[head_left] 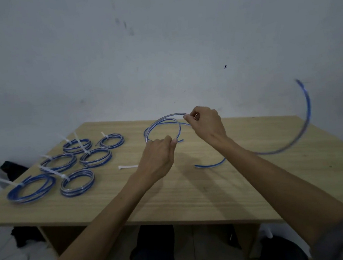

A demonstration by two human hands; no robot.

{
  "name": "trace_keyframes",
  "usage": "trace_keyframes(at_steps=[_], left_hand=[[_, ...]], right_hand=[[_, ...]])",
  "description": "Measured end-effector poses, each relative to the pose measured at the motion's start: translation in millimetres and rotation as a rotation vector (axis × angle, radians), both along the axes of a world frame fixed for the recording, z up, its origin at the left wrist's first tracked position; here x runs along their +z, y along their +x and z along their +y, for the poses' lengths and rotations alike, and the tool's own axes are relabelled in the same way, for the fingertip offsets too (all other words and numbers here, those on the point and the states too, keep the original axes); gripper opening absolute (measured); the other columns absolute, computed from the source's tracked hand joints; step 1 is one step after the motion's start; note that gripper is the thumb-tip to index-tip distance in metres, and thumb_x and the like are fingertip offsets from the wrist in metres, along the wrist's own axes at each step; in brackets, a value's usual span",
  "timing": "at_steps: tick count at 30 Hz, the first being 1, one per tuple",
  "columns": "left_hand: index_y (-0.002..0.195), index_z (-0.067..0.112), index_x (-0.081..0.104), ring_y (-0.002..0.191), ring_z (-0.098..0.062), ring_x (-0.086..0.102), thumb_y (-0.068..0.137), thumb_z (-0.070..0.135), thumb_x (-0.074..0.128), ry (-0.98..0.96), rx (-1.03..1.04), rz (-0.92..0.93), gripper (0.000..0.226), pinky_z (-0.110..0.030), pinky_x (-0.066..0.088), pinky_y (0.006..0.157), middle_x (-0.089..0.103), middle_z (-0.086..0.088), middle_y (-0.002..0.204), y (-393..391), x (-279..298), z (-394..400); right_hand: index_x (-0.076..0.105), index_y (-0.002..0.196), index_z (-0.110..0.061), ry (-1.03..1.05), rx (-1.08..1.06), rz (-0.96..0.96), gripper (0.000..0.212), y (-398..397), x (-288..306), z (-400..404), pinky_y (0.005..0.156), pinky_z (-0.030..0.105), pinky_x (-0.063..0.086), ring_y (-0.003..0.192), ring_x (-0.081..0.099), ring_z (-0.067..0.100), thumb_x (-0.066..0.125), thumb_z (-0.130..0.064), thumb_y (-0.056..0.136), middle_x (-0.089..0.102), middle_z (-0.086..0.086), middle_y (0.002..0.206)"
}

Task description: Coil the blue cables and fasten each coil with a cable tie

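Observation:
A blue cable (161, 122) forms a loop held upright above the wooden table (193, 190). My left hand (158, 154) grips the bottom of the loop. My right hand (205, 122) pinches the cable at the loop's top right. The cable's free tail (306, 121) swings in a wide blurred arc out to the right, and another stretch (209, 165) lies on the table under my right forearm. A loose white cable tie (128, 166) lies just left of my left hand.
Several tied blue coils (75, 160) with white tie tails lie on the table's left part. A white wall stands close behind the table. Dark objects and cords sit on the floor at left, and my legs show under the front edge.

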State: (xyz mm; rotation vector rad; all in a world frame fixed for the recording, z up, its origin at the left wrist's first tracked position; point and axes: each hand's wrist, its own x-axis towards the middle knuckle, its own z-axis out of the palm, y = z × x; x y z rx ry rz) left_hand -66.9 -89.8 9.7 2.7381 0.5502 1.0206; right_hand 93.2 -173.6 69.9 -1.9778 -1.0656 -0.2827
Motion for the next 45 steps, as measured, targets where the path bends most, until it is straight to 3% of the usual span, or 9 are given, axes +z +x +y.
trace_keyframes(at_steps=[6,13,21,26,28,31,36,40,45], left_hand=[[0.078,0.013,0.04,0.063,-0.022,0.048,0.108,0.043,0.024,-0.326,0.01,-0.126,0.046,-0.04,0.038,0.064,0.046,0.001,0.066,4.9,5.0,4.3],[0.089,0.015,0.042,0.077,-0.014,0.04,0.108,0.045,0.023,-0.782,-0.051,-0.223,0.04,-0.029,0.033,0.066,0.044,-0.002,0.085,16.4,26.7,-3.7],[0.077,0.014,0.051,0.054,-0.012,0.03,0.109,0.04,0.029,-1.233,-0.029,-0.472,0.046,-0.027,0.026,0.053,0.037,0.005,0.057,39.9,36.7,24.8],[0.077,0.013,0.05,0.054,-0.012,0.03,0.11,0.038,0.028,-1.393,-0.112,-0.536,0.046,-0.025,0.027,0.053,0.037,0.002,0.06,41.7,35.0,21.1],[0.077,0.012,0.052,0.053,-0.013,0.037,0.11,0.035,0.03,-1.501,-0.174,-0.615,0.046,-0.024,0.032,0.051,0.045,0.001,0.06,42.3,38.1,19.4],[0.081,0.011,0.055,0.058,-0.014,0.044,0.11,0.036,0.03,-1.573,-0.228,-0.651,0.045,-0.026,0.035,0.052,0.052,-0.002,0.071,41.6,42.8,19.2],[0.077,0.018,0.047,0.064,-0.014,0.045,0.109,0.035,0.027,-1.697,-0.428,-0.763,0.042,-0.028,0.036,0.061,0.057,0.001,0.071,27.2,51.6,32.0],[0.077,0.017,0.044,0.062,-0.014,0.045,0.111,0.035,0.021,-1.753,-0.543,-0.839,0.044,-0.027,0.038,0.061,0.049,0.004,0.063,14.6,58.5,41.8],[0.078,0.015,0.047,0.061,-0.014,0.049,0.11,0.031,0.028,-1.812,-0.656,-0.813,0.04,-0.027,0.043,0.062,0.047,0.004,0.064,5.3,60.7,44.3]], right_hand=[[0.073,0.101,-0.012,-0.091,0.259,0.313,0.025,-11.0,5.3,-5.3,0.062,0.021,0.038,0.061,0.05,0.002,0.052,-0.025,0.101,0.057,-0.009,0.071],[0.064,0.126,-0.007,0.024,0.392,0.604,0.031,-22.0,5.1,-4.3,0.062,0.027,0.047,0.069,0.047,0.014,0.043,-0.009,0.102,0.06,0.003,0.094],[0.069,0.107,0.002,0.126,0.322,0.918,0.027,-35.1,2.4,-3.7,0.05,0.026,0.041,0.056,0.043,0.012,0.049,-0.015,0.099,0.059,0.004,0.083],[0.071,0.099,-0.011,0.165,0.316,0.701,0.022,-48.1,-3.3,-3.9,0.066,0.03,0.046,0.065,0.049,0.013,0.05,-0.006,0.098,0.066,0.003,0.087],[0.072,0.097,-0.002,0.184,0.392,0.668,0.019,-57.3,-10.9,-4.4,0.062,0.027,0.049,0.059,0.052,0.012,0.053,-0.002,0.096,0.068,0.009,0.083],[0.065,0.104,0.011,0.152,0.472,0.742,0.022,-63.4,-19.1,-7.7,0.059,0.024,0.055,0.056,0.059,0.014,0.057,-0.009,0.1,0.066,0.012,0.077],[0.065,0.091,-0.005,-0.131,0.683,0.743,0.029,-62.0,-27.2,-19.8,0.063,0.029,0.056,0.063,0.06,0.017,0.055,-0.029,0.103,0.063,0.007,0.074],[0.061,0.095,-0.01,-0.184,0.845,1.07,0.022,-63.4,-21.5,-26.1,0.073,0.034,0.055,0.062,0.051,0.014,0.05,-0.026,0.105,0.049,0.0,0.073],[0.061,0.101,-0.014,-0.221,0.768,0.867,0.024,-60.2,-10.4,-28.6,0.047,0.021,0.029,0.05,0.027,0.011,0.043,-0.029,0.107,0.031,-0.003,0.063]])
